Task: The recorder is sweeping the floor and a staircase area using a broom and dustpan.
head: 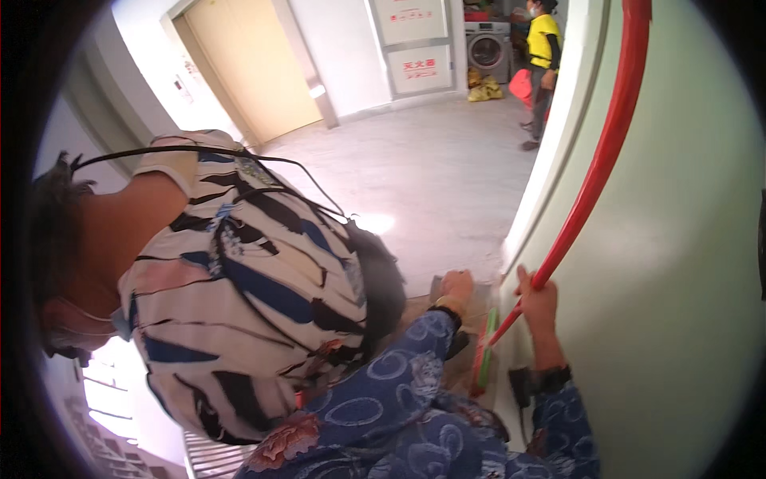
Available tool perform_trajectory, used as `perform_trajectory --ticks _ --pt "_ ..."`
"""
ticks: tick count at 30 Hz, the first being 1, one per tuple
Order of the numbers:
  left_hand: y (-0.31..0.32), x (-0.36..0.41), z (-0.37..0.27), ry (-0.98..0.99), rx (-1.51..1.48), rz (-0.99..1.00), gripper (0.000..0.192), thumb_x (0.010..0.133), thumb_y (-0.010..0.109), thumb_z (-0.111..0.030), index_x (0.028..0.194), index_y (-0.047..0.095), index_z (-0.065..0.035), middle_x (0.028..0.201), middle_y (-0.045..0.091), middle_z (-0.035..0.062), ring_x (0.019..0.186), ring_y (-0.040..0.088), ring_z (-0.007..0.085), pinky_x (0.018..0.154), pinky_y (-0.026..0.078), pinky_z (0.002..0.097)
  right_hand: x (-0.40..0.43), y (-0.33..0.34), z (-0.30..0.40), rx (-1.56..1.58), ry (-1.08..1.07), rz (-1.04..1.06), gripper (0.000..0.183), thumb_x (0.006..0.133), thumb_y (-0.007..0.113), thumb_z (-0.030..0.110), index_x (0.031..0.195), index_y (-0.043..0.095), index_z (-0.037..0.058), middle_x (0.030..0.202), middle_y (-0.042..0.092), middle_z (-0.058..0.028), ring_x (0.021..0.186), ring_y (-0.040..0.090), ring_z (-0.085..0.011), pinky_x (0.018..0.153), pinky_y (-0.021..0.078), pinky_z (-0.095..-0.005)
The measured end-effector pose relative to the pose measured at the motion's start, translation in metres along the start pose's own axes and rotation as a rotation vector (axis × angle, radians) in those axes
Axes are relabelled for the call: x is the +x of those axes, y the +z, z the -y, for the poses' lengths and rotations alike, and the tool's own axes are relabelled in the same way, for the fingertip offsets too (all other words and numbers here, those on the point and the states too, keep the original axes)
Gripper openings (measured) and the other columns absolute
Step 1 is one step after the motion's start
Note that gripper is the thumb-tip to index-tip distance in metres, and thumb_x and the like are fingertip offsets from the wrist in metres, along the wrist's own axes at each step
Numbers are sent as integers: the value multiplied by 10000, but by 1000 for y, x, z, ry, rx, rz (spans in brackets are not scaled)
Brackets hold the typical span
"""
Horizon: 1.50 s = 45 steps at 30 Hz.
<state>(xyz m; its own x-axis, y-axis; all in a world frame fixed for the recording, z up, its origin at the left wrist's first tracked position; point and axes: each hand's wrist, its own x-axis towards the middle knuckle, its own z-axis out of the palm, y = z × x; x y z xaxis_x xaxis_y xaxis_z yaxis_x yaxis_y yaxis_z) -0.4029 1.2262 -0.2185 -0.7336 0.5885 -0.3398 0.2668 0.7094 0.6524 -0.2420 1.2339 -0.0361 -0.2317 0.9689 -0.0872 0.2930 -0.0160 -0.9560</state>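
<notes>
My right hand [538, 305] grips the red handle [598, 161] of a broom, which rises along the pale green wall. Below that hand, the green and red broom head [486, 356] lies low beside the base of the wall. My left hand [458, 286] is to the left of the broom head, with its fingers curled. A flat grey piece [438, 287] shows beside my left hand. Whether the fingers hold it is hidden. Both my sleeves are blue with a floral and ring pattern.
A person in a patterned top [257, 269] bends close on my left. Further off, a person in a yellow vest [541, 42] stands near a washing machine [488, 51]. Yellow bags [485, 90] lie before it. A beige door [251, 66] is beyond the grey floor [383, 161].
</notes>
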Motion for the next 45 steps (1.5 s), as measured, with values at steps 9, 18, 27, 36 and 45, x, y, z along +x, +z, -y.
perform_trajectory --ticks 9,18,27,36,45 --pt "-54 0 -34 -134 -142 -211 377 757 482 -318 814 651 13 871 609 247 877 590 374 794 459 409 48 -17 17 27 -54 161 341 823 618 317 651 536 34 581 548 -36 464 486 -97 425 412 -241" --pt "-71 48 14 -189 -190 -330 353 776 493 -301 812 646 16 896 603 254 891 577 390 809 448 439 100 3 -2 102 -144 279 342 831 610 299 644 517 28 572 519 -38 436 478 -87 361 428 -215" --pt "-102 68 60 -320 -102 -324 379 737 544 -371 843 652 -22 826 645 169 833 612 330 745 465 400 221 64 18 -16 -61 357 332 825 590 283 641 512 18 574 505 -52 444 528 -123 338 497 -237" --pt "-170 170 106 -428 -507 -364 358 744 596 -331 769 642 24 719 643 144 659 600 206 607 454 333 398 99 48 75 -51 197 338 846 566 318 698 503 20 620 509 -53 444 491 -107 379 466 -229" --pt "-184 277 123 -438 -314 -215 144 771 607 -154 702 557 -38 558 491 16 475 490 144 464 434 310 472 55 -62 88 54 95 266 856 570 301 745 492 72 669 506 -16 594 517 -92 513 500 -268"
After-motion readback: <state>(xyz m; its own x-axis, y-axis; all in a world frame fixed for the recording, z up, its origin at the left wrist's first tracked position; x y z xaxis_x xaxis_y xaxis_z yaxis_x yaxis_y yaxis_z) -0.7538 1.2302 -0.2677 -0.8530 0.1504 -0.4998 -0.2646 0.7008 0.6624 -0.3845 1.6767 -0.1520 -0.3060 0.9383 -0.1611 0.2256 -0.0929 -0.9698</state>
